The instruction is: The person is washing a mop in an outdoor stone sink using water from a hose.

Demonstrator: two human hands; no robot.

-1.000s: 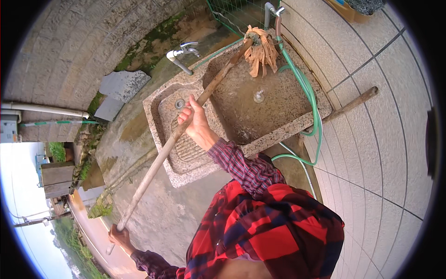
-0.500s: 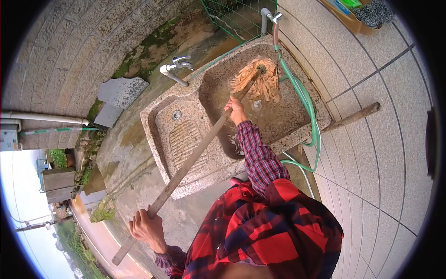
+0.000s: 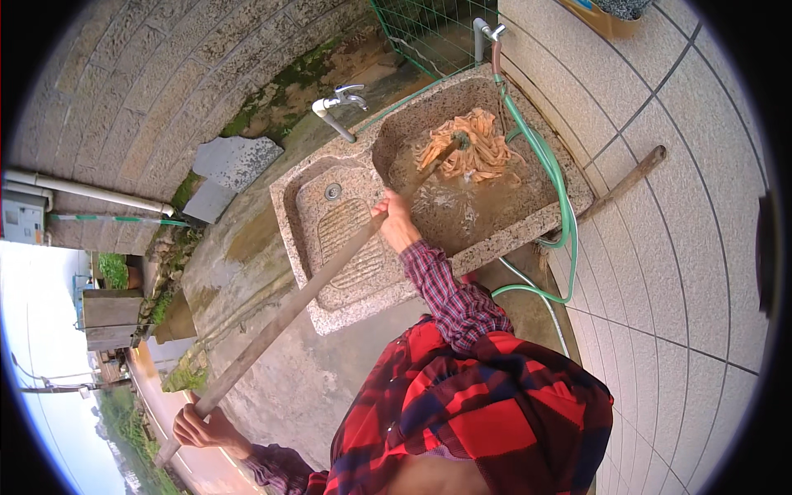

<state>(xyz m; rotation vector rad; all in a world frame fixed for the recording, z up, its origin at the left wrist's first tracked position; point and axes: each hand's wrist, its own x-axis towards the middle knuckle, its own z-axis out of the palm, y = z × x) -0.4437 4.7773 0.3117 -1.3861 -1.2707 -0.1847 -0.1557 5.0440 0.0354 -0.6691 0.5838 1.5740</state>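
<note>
A mop (image 3: pixel 299 302) with a long wooden handle slants from the lower left up into a speckled stone sink (image 3: pixel 530 224). Its orange-tan strands (image 3: pixel 483 147) lie spread in the shallow water of the deeper basin. My right hand (image 3: pixel 397 220) is wrapped round the upper part of the handle, above the divider between the basin and the ribbed washboard (image 3: pixel 353 239). Lower down, near the free end, my left hand (image 3: pixel 206 430) grips the same handle, out past the sink's near left side.
A grey-white tap (image 3: pixel 341 101) stands at the sink's far left edge, another tap (image 3: pixel 488 33) at its far corner. From that one a green hose (image 3: pixel 551 169) hangs over the right rim. A wooden pole (image 3: pixel 624 183) leans by the tiled wall (image 3: pixel 685 272). Green wire mesh (image 3: pixel 433 33) stands behind.
Both my hands have moved left and my left hand also down, drawing the handle back. The mop strands have shifted slightly and the water is splashed up around them.
</note>
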